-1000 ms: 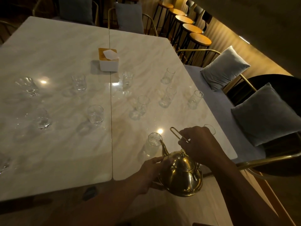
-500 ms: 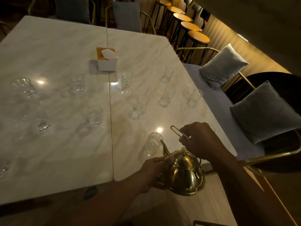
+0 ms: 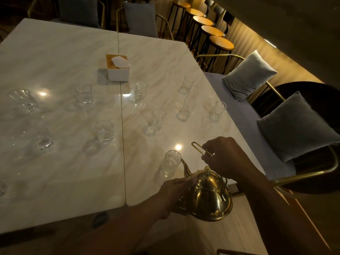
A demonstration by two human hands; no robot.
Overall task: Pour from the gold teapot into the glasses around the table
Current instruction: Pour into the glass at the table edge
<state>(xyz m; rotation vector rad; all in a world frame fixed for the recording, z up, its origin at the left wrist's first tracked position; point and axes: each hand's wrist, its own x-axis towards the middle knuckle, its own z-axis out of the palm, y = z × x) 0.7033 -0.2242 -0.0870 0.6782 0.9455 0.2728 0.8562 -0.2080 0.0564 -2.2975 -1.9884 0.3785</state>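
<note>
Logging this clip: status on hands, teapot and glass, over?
Right hand grips the handle; left hand cups the gold teapot body. Spout at rim of nearest glass. Nothing between them.

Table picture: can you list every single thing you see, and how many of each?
table: two tops pushed together, white marble, middle
glasses: eleven showing, clear, spread over table; one cut off at left edge
teapot: one, gold, held at table's near edge, spout at nearest glass
tissue box: one, white with wooden lid, far middle by the seam
cushions: four, grey, on seats at right and far side
stools: about five, wooden tops, row at far right
left grip: one, bare hand, holds teapot's side
right grip: one, bare hand, grips handle
</note>
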